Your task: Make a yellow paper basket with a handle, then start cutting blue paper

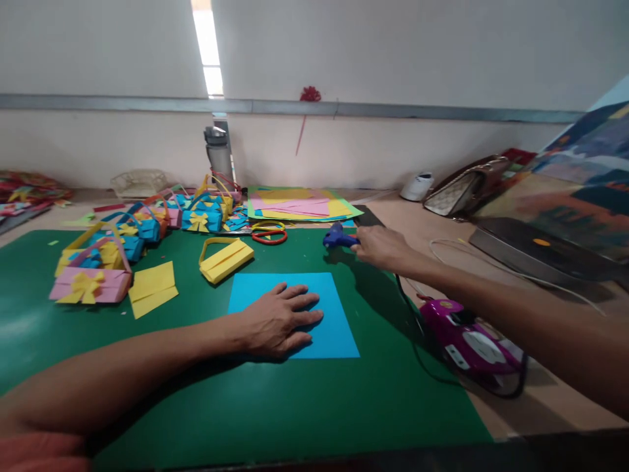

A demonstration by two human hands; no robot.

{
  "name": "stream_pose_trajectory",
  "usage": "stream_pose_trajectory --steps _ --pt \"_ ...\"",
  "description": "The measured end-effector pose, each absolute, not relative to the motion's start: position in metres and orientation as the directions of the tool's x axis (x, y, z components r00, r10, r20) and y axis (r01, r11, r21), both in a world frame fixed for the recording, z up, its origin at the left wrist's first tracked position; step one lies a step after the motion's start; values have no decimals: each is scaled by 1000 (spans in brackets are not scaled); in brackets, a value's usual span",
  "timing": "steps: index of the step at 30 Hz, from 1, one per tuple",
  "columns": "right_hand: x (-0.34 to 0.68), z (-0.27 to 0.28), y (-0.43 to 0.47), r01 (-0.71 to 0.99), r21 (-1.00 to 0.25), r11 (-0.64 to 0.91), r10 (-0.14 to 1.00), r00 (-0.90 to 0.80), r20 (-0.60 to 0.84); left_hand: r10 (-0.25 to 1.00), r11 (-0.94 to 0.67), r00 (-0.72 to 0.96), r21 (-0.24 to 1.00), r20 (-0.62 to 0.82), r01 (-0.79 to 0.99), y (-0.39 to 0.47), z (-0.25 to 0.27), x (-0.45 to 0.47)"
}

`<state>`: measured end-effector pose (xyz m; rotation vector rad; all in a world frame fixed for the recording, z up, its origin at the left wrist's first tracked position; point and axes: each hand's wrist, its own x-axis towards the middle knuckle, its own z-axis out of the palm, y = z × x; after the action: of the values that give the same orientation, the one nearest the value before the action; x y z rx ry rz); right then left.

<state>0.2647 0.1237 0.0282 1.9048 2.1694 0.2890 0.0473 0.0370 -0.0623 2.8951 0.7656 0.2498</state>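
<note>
My left hand [280, 321] lies flat with its fingers spread on a sheet of blue paper [334, 328], covering part of it. Beyond the paper's far right corner, my right hand [381, 248] is closed around a blue glue gun [339, 237], its front end pointing left. Behind the blue sheet sits a yellow paper bag [227, 261] with a handle. A folded yellow paper piece [154, 288] rests farther left, beside a pink paper bag [93, 285] with a yellow bow.
A green mat [304, 413] covers much of the table. Several finished paper bags [201, 216] stand at the back left. Scissors [269, 235] lie before stacked colored paper [304, 204]. A purple device [472, 344] with a black cord sits at right. A bottle [217, 154] stands behind.
</note>
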Motion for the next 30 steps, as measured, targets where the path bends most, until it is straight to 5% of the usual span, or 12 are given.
stream_pose_trajectory --steps 11,19,30 --pt "221 22 138 877 350 328 944 -313 -101 507 -858 853 169 124 485 39 -57 48" --pt "146 5 197 721 276 636 767 -629 -123 487 -870 859 173 156 462 40 -55 47" --pt "84 -18 242 655 310 689 712 -693 -118 465 -885 864 136 193 446 43 -52 48"
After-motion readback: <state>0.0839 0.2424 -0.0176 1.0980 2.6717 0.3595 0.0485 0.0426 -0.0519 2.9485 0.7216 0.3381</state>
